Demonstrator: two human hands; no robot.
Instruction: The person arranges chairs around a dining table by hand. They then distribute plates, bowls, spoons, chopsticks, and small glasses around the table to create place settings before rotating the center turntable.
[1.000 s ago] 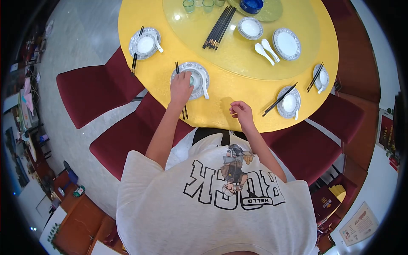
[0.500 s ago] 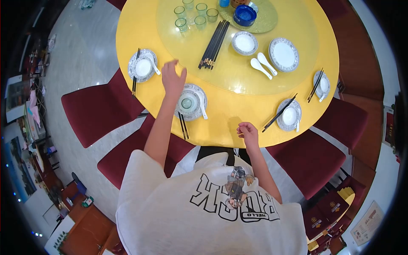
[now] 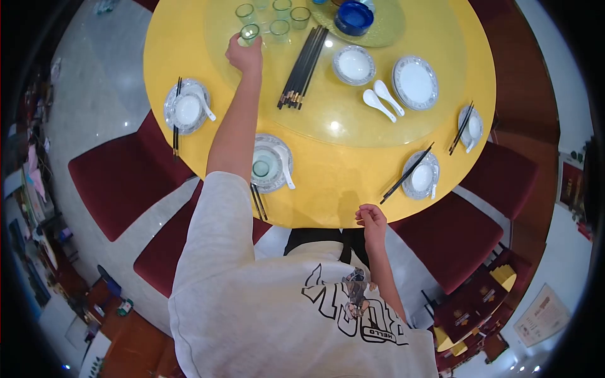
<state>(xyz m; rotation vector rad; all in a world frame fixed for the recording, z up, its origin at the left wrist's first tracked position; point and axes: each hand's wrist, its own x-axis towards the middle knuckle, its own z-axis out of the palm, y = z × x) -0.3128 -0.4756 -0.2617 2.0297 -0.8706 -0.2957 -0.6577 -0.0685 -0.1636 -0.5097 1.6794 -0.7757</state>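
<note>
My left hand (image 3: 244,55) reaches across the table, thumb and fingers around a small green-tinted glass (image 3: 250,33) at the near edge of a group of several glasses (image 3: 280,28). Below my left forearm, a place setting has a patterned plate (image 3: 275,184) with a green-tinted glass (image 3: 260,169) in its bowl, a white spoon (image 3: 287,169) and black chopsticks (image 3: 259,203) beside it. My right hand (image 3: 373,223) hovers at the table's front edge, empty, its fingers loosely bent and partly apart. Closest to it is the setting with a small bowl (image 3: 421,177) and chopsticks (image 3: 407,174).
On the glass turntable (image 3: 334,129) lie a bundle of black chopsticks (image 3: 304,68), stacked bowls (image 3: 353,65), stacked plates (image 3: 415,82), two white spoons (image 3: 379,105) and a blue ashtray (image 3: 354,19). More settings stand left (image 3: 188,108) and right (image 3: 471,128). Dark red chairs (image 3: 120,176) surround the table.
My left hand has moved forward from above the near plate to the glasses and closed around one. My right hand stays by the table edge. The view has shifted slightly.
</note>
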